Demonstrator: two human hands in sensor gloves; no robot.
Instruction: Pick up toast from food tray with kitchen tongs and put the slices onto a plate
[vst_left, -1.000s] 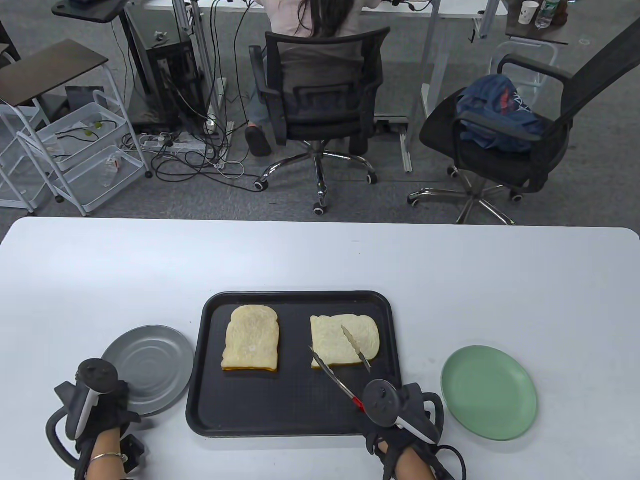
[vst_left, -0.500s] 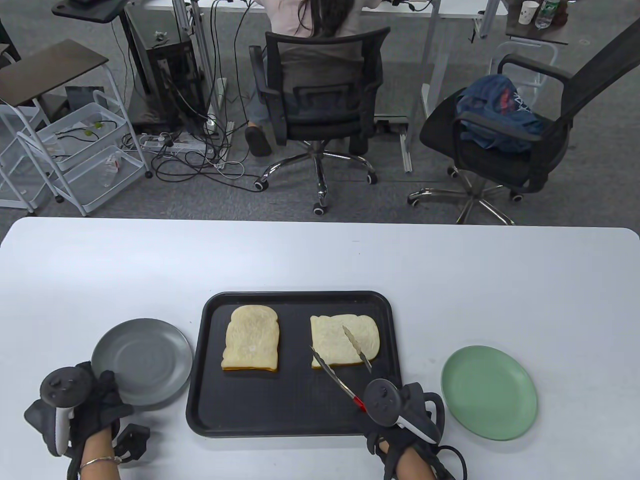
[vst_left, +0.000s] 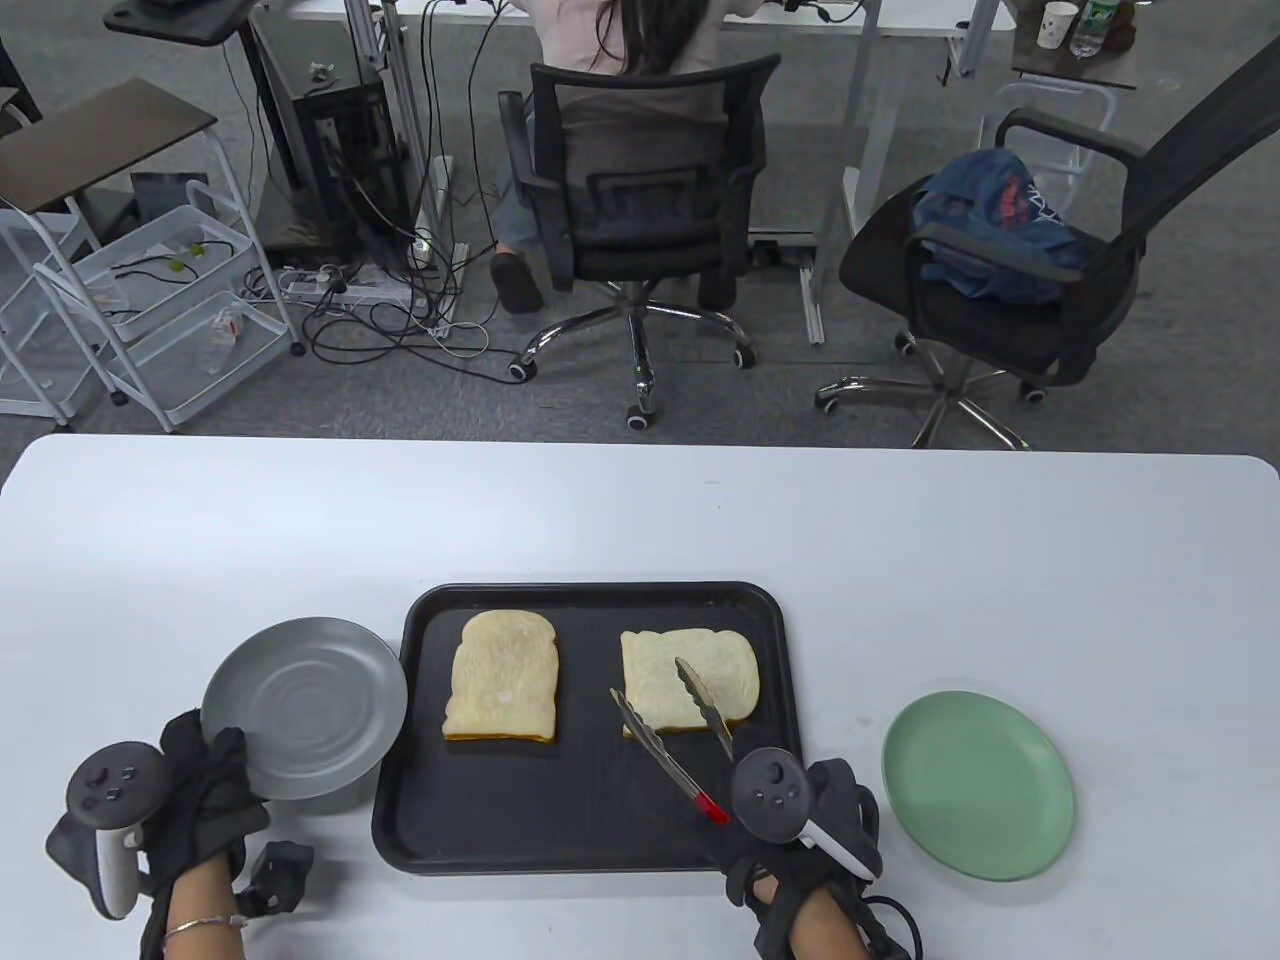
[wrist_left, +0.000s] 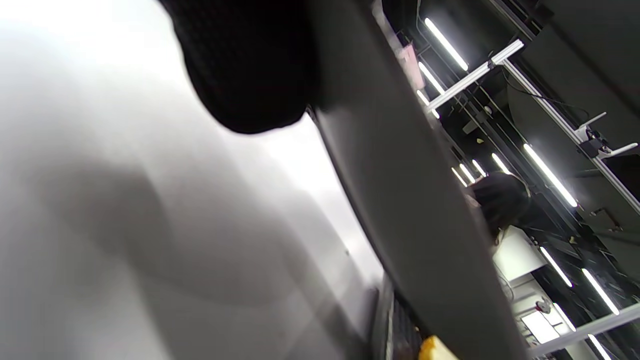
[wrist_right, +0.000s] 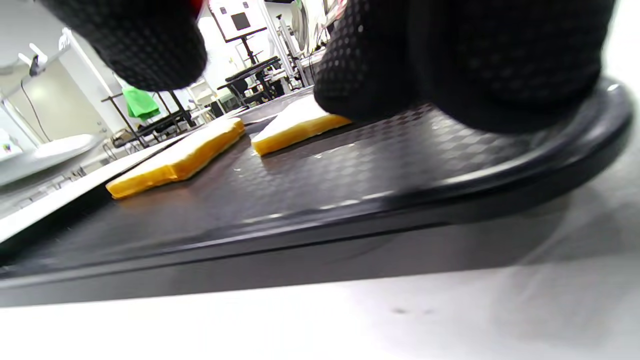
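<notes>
From above, my right hand (vst_left: 800, 810) grips the tongs (vst_left: 672, 722), their arms spread over the near edge of the right toast (vst_left: 690, 680) on the black tray (vst_left: 590, 830). The left toast (vst_left: 502, 676) lies beside it. My left hand (vst_left: 195, 790) holds the grey plate (vst_left: 305, 705) by its rim, raised off the table (vst_left: 640, 520). A green plate (vst_left: 978, 785) sits right of the tray.

At my left wrist, a gloved fingertip (wrist_left: 250, 75) touches the plate's underside.

At my right wrist, curled fingers (wrist_right: 450, 55) hang above the tray; both slices lie flat.

A: Any words, labels or numbers to read here?

B: No. The bag (vst_left: 1000, 225) on the chair has a pale mark, too small to read, and the far screen (wrist_right: 240, 21) is a blur.
</notes>
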